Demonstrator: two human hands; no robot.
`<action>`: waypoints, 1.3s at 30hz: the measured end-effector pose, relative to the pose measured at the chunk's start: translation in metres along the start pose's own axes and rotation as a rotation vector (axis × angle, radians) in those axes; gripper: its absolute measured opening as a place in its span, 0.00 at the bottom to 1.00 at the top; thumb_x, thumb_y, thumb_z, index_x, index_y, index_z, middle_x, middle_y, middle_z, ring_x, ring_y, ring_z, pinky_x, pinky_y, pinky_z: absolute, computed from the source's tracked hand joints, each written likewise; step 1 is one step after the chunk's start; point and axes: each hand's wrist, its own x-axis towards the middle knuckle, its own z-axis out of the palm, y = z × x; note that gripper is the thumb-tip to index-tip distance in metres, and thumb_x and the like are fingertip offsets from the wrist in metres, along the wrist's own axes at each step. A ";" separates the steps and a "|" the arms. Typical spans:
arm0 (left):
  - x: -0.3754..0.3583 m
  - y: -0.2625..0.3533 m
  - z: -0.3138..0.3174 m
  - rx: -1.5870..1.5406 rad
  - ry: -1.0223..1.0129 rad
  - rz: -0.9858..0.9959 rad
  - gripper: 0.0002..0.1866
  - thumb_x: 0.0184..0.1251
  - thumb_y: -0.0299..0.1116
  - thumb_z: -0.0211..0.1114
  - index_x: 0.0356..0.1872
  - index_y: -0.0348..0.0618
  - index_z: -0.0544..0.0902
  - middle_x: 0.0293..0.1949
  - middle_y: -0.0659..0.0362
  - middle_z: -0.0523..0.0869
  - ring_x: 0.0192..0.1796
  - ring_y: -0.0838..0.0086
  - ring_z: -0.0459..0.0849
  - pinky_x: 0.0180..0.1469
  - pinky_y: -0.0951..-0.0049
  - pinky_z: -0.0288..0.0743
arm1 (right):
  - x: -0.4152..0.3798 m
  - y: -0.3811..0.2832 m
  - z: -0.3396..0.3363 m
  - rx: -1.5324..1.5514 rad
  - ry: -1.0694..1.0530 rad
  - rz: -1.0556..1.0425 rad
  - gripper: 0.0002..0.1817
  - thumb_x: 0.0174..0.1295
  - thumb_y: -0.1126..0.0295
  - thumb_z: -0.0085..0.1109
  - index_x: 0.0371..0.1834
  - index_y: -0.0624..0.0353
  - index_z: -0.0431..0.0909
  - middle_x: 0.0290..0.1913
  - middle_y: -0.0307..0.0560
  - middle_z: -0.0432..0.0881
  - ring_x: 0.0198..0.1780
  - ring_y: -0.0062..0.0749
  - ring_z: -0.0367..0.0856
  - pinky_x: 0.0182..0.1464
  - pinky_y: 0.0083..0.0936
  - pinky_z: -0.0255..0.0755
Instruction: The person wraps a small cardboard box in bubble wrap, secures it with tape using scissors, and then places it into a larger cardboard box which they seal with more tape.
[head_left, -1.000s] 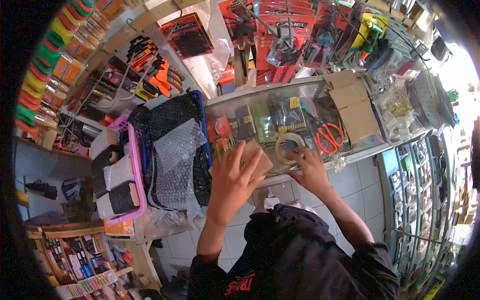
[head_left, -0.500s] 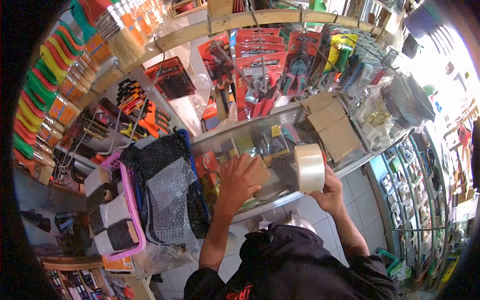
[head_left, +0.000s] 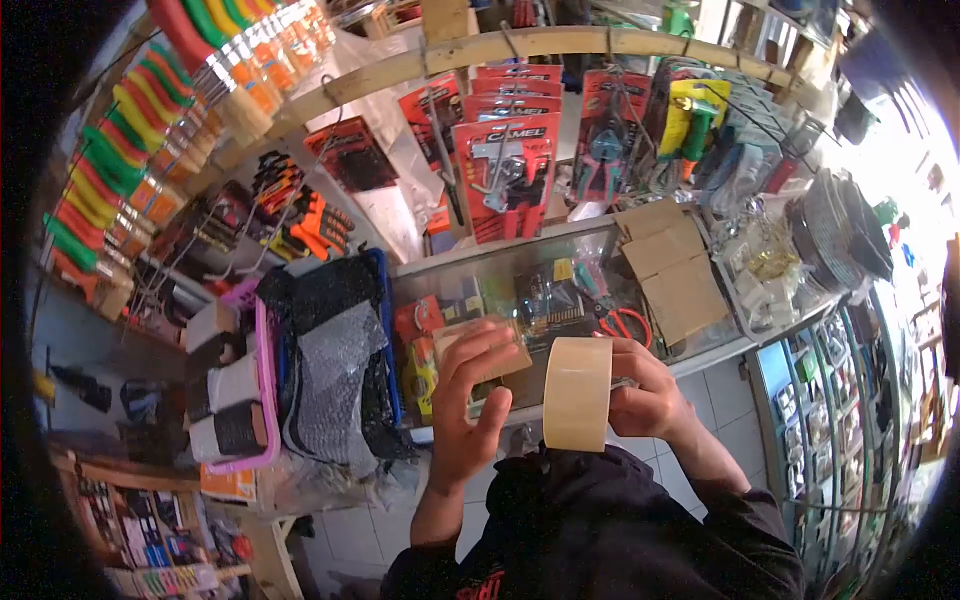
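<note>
Glass tops the desk in front of you, a display case whose pane shows packaged goods on the shelf beneath. Your right hand has its fingers wrapped around a roll of tan packing tape, held on edge just above the near rim of the desk, with the roll's flat face turned toward you. Your left hand sits just beside the roll, its fingers closed on a small brown cardboard box lifted over the glass. Red-handled scissors lie on the desk just past your right hand, and flattened cardboard pieces rest on the far right of the glass.

To your left, a pink basket holds black and white wrapped bundles, and next to it a blue-rimmed bin is stuffed with black netting and bubble wrap. Behind the desk, the wall is crowded with hanging red blister packs of tools, pliers and orange-handled cutters. Paintbrushes with red, green and yellow handles fan out along the upper left. Pale floor tiles show below the desk at right, beside a glass-fronted cabinet of small wares.
</note>
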 end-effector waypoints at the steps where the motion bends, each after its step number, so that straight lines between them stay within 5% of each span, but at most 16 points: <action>1: 0.004 0.005 0.001 -0.121 -0.020 -0.025 0.26 0.79 0.49 0.64 0.64 0.37 0.82 0.65 0.49 0.84 0.71 0.53 0.77 0.74 0.54 0.67 | 0.001 0.003 -0.002 0.026 -0.017 -0.027 0.25 0.37 0.82 0.72 0.45 0.59 0.88 0.58 0.51 0.82 0.64 0.60 0.81 0.67 0.54 0.80; 4: 0.009 0.011 0.007 -0.439 -0.097 -0.158 0.29 0.81 0.53 0.60 0.65 0.35 0.81 0.65 0.49 0.84 0.70 0.57 0.79 0.73 0.58 0.68 | -0.002 0.004 -0.008 0.098 -0.069 -0.063 0.28 0.35 0.80 0.71 0.48 0.60 0.88 0.59 0.52 0.81 0.65 0.62 0.81 0.69 0.57 0.79; 8: 0.021 0.027 0.017 -0.425 -0.230 -0.161 0.29 0.81 0.51 0.59 0.65 0.35 0.82 0.65 0.47 0.84 0.69 0.59 0.80 0.71 0.58 0.70 | -0.009 0.004 -0.023 0.156 -0.158 -0.049 0.31 0.34 0.79 0.71 0.50 0.60 0.87 0.60 0.52 0.81 0.66 0.63 0.79 0.67 0.54 0.80; 11: 0.024 0.027 0.028 -0.443 -0.317 -0.139 0.22 0.81 0.42 0.61 0.61 0.34 0.84 0.64 0.46 0.84 0.68 0.60 0.81 0.70 0.59 0.72 | -0.024 0.005 -0.033 0.188 -0.198 -0.026 0.32 0.32 0.77 0.71 0.51 0.59 0.86 0.60 0.52 0.81 0.67 0.63 0.79 0.67 0.52 0.81; 17: 0.023 0.038 0.052 -0.671 -0.247 -0.437 0.05 0.77 0.24 0.67 0.43 0.32 0.85 0.56 0.45 0.87 0.61 0.66 0.86 0.65 0.65 0.79 | -0.046 0.004 -0.057 0.153 -0.269 0.002 0.32 0.34 0.75 0.71 0.52 0.57 0.86 0.62 0.50 0.81 0.67 0.63 0.78 0.66 0.51 0.81; 30: 0.035 0.052 0.079 -0.361 -0.358 -0.479 0.08 0.78 0.28 0.68 0.42 0.32 0.83 0.48 0.48 0.92 0.56 0.69 0.90 0.59 0.69 0.83 | -0.082 0.018 -0.076 0.262 -0.305 0.053 0.30 0.40 0.76 0.70 0.54 0.58 0.83 0.64 0.49 0.80 0.70 0.64 0.76 0.68 0.50 0.79; 36: -0.009 0.028 0.117 -0.111 -0.339 -0.469 0.08 0.78 0.29 0.68 0.43 0.33 0.82 0.46 0.51 0.93 0.54 0.67 0.92 0.55 0.68 0.83 | -0.124 0.019 -0.064 0.318 -0.479 0.260 0.29 0.45 0.73 0.75 0.56 0.59 0.82 0.73 0.57 0.71 0.83 0.69 0.56 0.81 0.65 0.57; 37: -0.019 0.022 0.124 -0.119 -0.321 -0.512 0.06 0.76 0.27 0.69 0.41 0.33 0.83 0.43 0.51 0.93 0.54 0.67 0.92 0.55 0.67 0.83 | -0.122 0.011 -0.066 0.415 -0.521 0.387 0.29 0.56 0.65 0.78 0.60 0.62 0.80 0.77 0.61 0.66 0.86 0.68 0.47 0.83 0.69 0.46; 39: -0.041 0.013 0.139 -0.028 -0.282 -0.508 0.06 0.76 0.27 0.69 0.41 0.34 0.83 0.42 0.52 0.92 0.54 0.66 0.93 0.55 0.67 0.83 | -0.135 0.001 -0.062 0.533 -0.465 0.547 0.31 0.62 0.59 0.76 0.63 0.64 0.78 0.77 0.63 0.65 0.86 0.68 0.46 0.83 0.66 0.46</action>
